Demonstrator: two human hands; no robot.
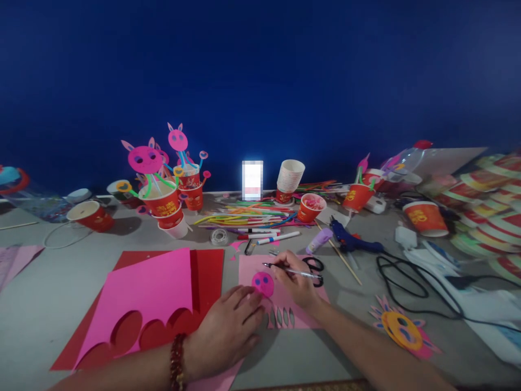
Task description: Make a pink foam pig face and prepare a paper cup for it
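Observation:
My right hand (296, 278) grips a pen (299, 271) with a clear barrel, its dark tip pointing left above a light pink paper sheet (248, 266). Fingers stretched out, my left hand (228, 328) rests with its fingertips at the lower edge of a round pink paper face (262, 283) with two blue eyes. Leaf-shaped holes are cut in the sheet just below that face. Black-handled scissors (314, 266) lie at the sheet's upper right, partly hidden behind my right hand.
Left of my hands, bright pink cut paper (154, 288) overlaps red sheets (209, 277). A blue glue gun (356, 239) with a looping black cord lies right. Behind are markers (279, 237), a tape roll (219, 237), pipe cleaners (244, 217) and red paper cups (311, 208). Orange cut-outs (401, 330) lie near right.

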